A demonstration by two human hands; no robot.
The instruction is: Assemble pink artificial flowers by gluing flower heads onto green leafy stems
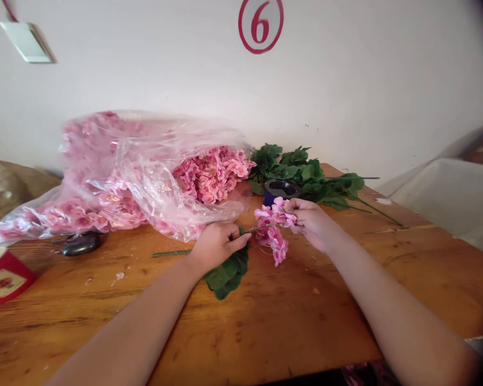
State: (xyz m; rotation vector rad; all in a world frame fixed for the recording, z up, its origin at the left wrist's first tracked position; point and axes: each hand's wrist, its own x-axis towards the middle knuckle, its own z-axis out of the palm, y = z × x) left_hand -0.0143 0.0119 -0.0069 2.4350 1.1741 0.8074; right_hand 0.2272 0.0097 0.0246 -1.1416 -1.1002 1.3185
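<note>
Left hand (216,247) has its fingers (230,242) curled shut around a fake flower stem (257,229), and the right hand (310,222) is pinching the pink silk blossoms (274,230), all just above the wooden desk (306,316). Green leaves (225,274) hang under the left hand, near a plastic bag (156,182) stuffed with more pink blossoms (213,174).

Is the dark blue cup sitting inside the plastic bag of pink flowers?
No, the dark blue cup stands on the wooden table outside the plastic bag, right beside the green leaves.
</note>
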